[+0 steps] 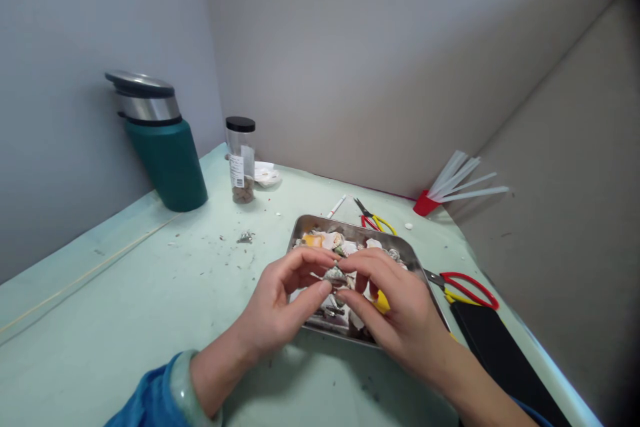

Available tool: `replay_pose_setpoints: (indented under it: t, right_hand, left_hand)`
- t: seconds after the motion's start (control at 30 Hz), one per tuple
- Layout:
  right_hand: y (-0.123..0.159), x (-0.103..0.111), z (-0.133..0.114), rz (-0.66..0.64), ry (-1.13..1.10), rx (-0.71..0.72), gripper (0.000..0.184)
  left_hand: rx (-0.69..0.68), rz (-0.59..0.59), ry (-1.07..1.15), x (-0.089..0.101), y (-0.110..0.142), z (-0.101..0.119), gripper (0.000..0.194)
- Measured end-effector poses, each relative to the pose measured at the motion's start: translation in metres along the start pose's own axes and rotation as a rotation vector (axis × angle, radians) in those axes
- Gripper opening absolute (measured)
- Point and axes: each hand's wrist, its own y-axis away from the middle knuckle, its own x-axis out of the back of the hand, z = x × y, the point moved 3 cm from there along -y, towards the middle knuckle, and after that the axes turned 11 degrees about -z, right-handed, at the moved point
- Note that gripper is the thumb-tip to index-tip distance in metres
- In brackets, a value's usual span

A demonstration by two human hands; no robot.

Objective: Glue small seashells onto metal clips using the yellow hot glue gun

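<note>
Between the fingertips of both hands is a small, rough, grey-green cone-shaped shell. My left hand pinches it from the left with thumb and fingers. From the other side, the fingers of my right hand close round it in the same way. The hands hover over a metal tray, which holds several pale shells and other small bits. Something yellow in the tray is partly covered by my right hand. Fingers hide some of the held shell.
Red-and-yellow-handled scissors lie right of the tray by a black flat object; another such tool lies behind. A red cup of straws, clear jar and green bottle stand farther back. Debris dots the table.
</note>
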Motion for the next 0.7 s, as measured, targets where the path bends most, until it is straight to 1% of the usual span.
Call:
replay_pose_setpoints:
  t: [0.47,0.7]
  right_hand:
    - [-0.0022,0.003,-0.0034,0.013,-0.077,-0.027,0.019]
    - [-0.0031,0.0021,-0.0028,0.007,-0.086,-0.032,0.018]
  left_hand:
    - [0.0,-0.015,0.025,-0.0018,0.0008,-0.0008,0.015]
    - [0.006,0.004,0.002,-0.0015,0.0005,-0.0017,0.013]
